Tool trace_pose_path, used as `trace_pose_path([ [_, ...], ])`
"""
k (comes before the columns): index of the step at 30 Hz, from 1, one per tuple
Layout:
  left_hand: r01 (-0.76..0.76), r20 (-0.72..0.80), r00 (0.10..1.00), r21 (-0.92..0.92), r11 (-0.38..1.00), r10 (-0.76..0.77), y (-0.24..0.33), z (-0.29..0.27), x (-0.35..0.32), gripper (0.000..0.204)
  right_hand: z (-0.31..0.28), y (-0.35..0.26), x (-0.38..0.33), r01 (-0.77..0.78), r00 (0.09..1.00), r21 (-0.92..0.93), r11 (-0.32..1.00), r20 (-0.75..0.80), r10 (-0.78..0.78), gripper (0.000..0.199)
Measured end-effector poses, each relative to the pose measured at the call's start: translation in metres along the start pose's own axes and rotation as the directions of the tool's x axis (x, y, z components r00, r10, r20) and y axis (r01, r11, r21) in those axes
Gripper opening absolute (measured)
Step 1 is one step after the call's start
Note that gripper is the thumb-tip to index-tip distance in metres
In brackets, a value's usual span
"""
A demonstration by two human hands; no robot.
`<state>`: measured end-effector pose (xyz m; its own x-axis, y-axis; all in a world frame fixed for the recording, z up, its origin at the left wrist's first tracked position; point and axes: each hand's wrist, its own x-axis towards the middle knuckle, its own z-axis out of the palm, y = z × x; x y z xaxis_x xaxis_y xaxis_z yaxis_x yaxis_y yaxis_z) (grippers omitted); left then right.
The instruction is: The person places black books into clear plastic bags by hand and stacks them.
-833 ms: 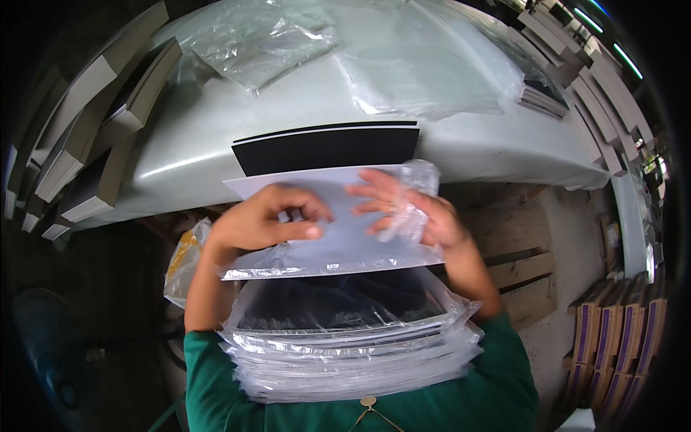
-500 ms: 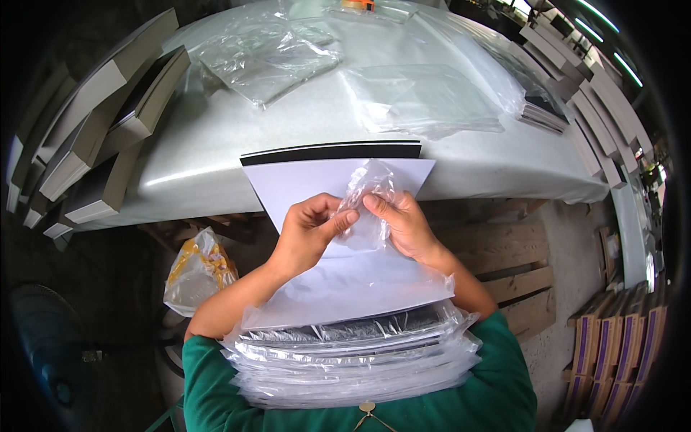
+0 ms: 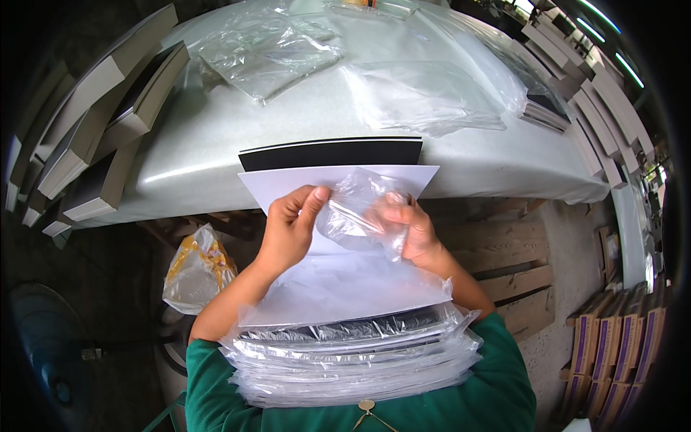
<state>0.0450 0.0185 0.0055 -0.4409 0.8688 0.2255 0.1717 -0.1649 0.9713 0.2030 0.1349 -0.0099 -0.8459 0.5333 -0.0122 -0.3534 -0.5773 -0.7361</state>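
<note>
A clear plastic bag point(image 3: 351, 214) is stretched between my two hands, above a white sheet point(image 3: 270, 183). My left hand point(image 3: 288, 227) pinches the bag's left edge between thumb and fingers. Closed on its right side is my right hand point(image 3: 419, 229), partly seen through the crinkled film. Behind the white sheet, black boards point(image 3: 331, 153) stick out toward the table. Against my body, below the hands, rests a thick stack of flat plastic-wrapped packs point(image 3: 353, 374). A black surface shows through the film near its top.
Loose clear bags point(image 3: 273, 61) and a pile of flat clear sleeves point(image 3: 425, 97) lie on the covered table point(image 3: 194, 155). Stacked black and white boards point(image 3: 108, 201) stand at left, more point(image 3: 608, 115) at right. Below are a plastic bag with yellow tape point(image 3: 198, 270), a wooden pallet point(image 3: 497, 245) and cartons point(image 3: 612, 345).
My hands have moved apart and the plastic bag, bunched before, is now spread wider between them. The white sheet's top edge sits slightly lower, showing more of the black boards.
</note>
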Motion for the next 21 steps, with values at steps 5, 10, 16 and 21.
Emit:
trace_pose_path([
  [5,0.021,0.087,0.996,0.017,1.000,-0.022,0.001,0.000,0.002,0.036,-0.002,-0.014,0.000,-0.044,0.998,-0.089,0.995,0.048,0.049,0.014],
  [10,0.105,0.114,0.989,-0.057,0.993,-0.098,-0.002,0.007,-0.010,0.033,0.006,0.001,0.000,0.131,0.985,-0.141,0.981,-0.090,-0.144,0.010],
  [16,0.076,0.083,0.992,0.190,0.979,-0.093,0.001,0.003,-0.018,0.033,0.003,0.009,-0.006,0.134,0.989,0.155,0.979,0.035,-0.141,0.018],
  [21,0.161,0.074,0.987,-0.321,0.933,-0.144,0.003,-0.002,-0.009,0.037,-0.009,-0.006,-0.008,-0.212,0.956,0.135,0.968,0.233,0.177,0.026],
])
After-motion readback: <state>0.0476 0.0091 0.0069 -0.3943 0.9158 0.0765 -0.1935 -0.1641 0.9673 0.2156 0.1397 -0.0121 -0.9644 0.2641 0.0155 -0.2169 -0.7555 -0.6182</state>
